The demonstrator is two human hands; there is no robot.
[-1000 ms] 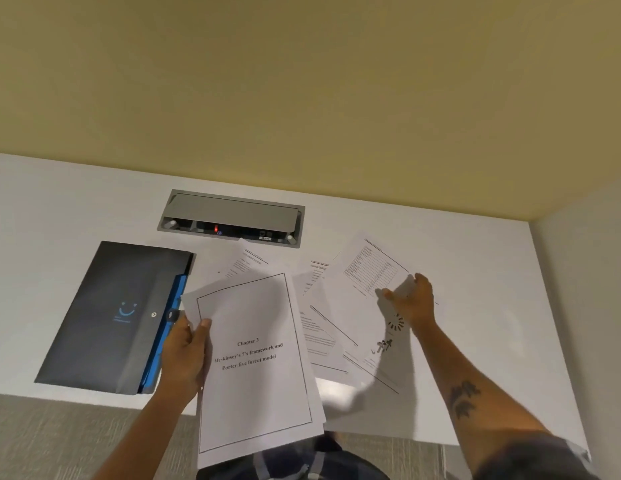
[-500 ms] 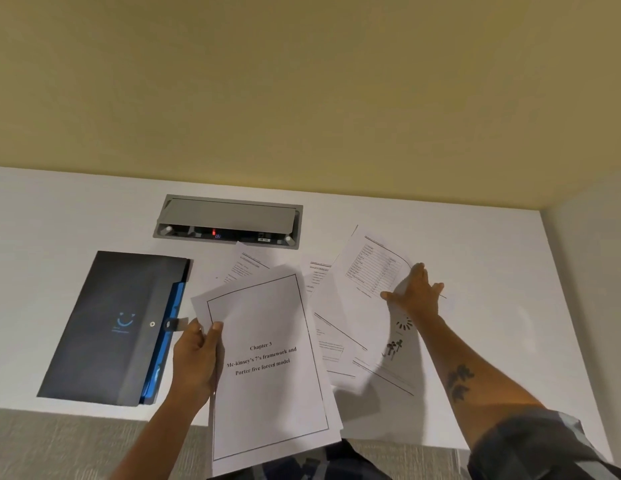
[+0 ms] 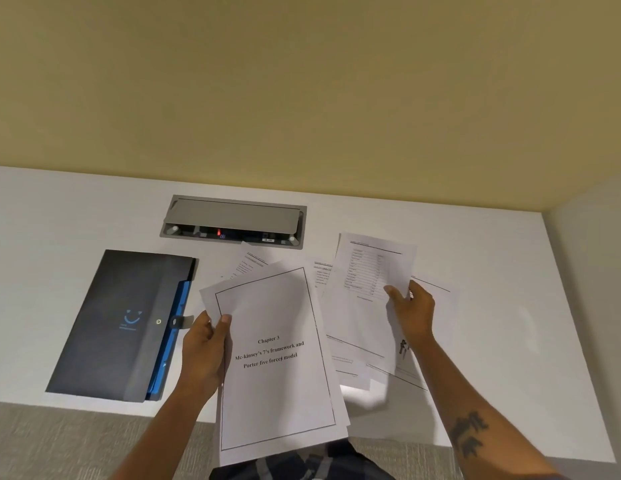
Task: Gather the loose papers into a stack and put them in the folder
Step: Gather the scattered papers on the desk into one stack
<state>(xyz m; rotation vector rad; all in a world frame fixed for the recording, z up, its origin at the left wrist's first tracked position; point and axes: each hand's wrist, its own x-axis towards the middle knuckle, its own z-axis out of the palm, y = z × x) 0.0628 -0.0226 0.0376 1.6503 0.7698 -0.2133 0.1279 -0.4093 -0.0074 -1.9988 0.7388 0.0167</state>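
Observation:
My left hand [image 3: 205, 351] grips a small stack of papers [image 3: 278, 382] by its left edge; the top sheet reads "Chapter 3". My right hand [image 3: 411, 313] pinches a sheet with a printed table [image 3: 368, 282], lifted off the white table [image 3: 510, 323]. More loose papers [image 3: 350, 355] lie overlapped beneath and between my hands, and one corner [image 3: 248, 263] pokes out behind the stack. The dark grey folder [image 3: 122, 323] with a blue inner edge lies flat and closed to the left, its snap tab just left of my left hand.
A grey recessed power and cable box [image 3: 233, 221] is set into the table at the back. A yellow wall stands behind the table and a pale side wall [image 3: 593, 306] closes off the right. The table's front edge runs just below my wrists, with grey carpet beneath.
My right hand has closed on the table sheet and lifted it off the pile, turning it more upright. The stack in my left hand has barely moved.

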